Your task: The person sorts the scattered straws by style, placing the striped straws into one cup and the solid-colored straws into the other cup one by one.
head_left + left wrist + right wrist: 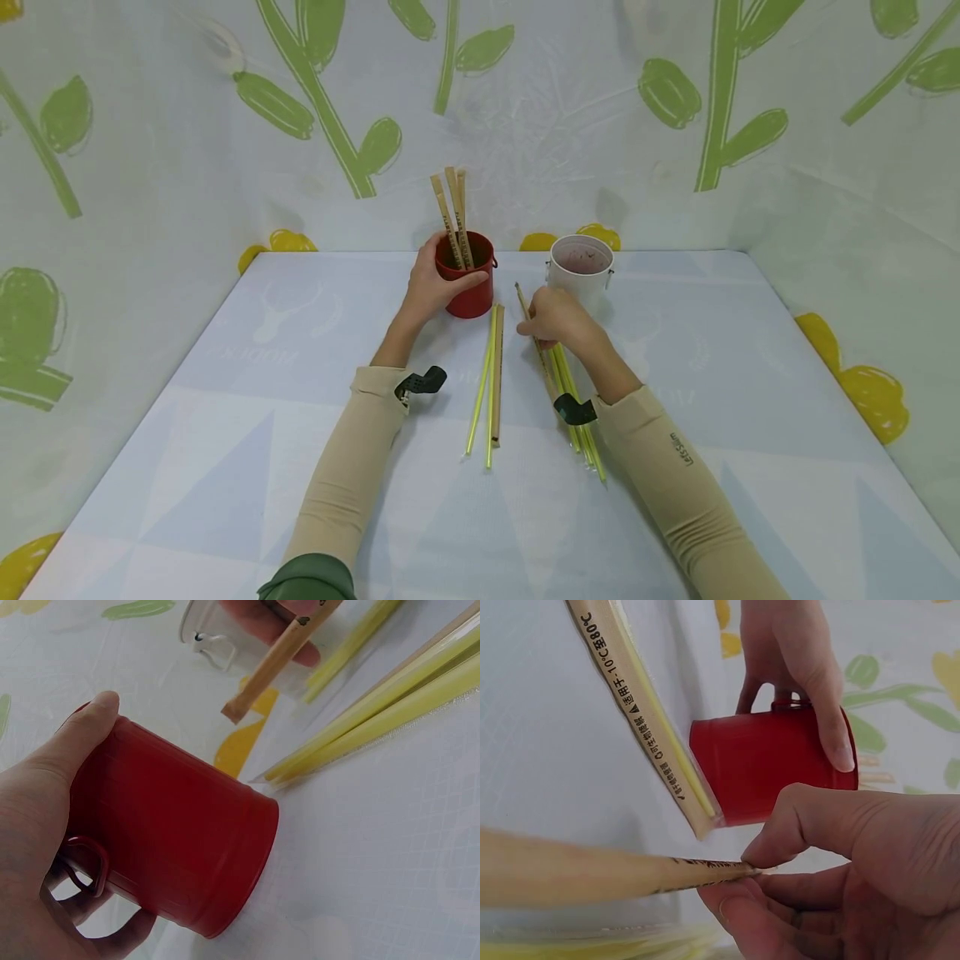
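Note:
My left hand grips the red bucket round its rim and side; several brown paper-wrapped straws stand in it, leaning left. In the left wrist view the thumb lies over the rim of the red bucket. My right hand pinches a brown paper-wrapped straw near its upper part, just in front of the white bucket. Thumb and fingertips meet on that straw in the right wrist view.
Two yellow-green straws and a brown wrapped straw lie between the hands. Several more yellow-green straws lie under the right wrist. A wall sheet with green leaves rises behind the table.

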A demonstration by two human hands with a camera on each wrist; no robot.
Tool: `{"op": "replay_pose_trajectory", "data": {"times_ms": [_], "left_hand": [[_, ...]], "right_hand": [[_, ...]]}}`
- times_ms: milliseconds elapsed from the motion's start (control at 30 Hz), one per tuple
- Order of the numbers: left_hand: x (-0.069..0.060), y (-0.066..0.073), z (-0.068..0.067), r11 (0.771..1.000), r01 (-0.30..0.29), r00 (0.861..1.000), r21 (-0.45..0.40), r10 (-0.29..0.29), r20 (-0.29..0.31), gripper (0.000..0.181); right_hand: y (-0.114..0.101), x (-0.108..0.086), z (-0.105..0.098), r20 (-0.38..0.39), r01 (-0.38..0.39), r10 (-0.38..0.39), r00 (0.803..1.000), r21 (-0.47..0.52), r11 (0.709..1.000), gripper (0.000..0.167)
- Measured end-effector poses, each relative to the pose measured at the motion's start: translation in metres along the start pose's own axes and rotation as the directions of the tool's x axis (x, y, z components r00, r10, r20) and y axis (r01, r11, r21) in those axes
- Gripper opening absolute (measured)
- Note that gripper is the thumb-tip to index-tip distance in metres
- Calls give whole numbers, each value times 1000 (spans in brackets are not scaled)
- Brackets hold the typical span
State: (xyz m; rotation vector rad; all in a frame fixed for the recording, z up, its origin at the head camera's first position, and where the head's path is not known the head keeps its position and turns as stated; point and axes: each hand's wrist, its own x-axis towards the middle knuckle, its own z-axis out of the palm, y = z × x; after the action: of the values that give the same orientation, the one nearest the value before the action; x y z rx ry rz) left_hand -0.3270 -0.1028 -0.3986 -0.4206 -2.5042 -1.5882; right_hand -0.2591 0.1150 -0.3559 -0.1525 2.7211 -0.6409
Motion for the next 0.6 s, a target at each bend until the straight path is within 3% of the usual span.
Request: {"op": "replay_pose_trajectory", "data": {"times_ms": [200, 600], "left_hand": [[0, 0, 0, 1000, 4, 1000, -1, -4, 3, 91], [-1, 0, 0, 1000, -4, 1000, -2, 4, 1, 90]], "right_hand": [[1, 1, 0, -23, 9, -9, 1000, 32, 999, 25], [-3, 1, -3, -38, -47, 51, 998, 97, 994, 35]]}}
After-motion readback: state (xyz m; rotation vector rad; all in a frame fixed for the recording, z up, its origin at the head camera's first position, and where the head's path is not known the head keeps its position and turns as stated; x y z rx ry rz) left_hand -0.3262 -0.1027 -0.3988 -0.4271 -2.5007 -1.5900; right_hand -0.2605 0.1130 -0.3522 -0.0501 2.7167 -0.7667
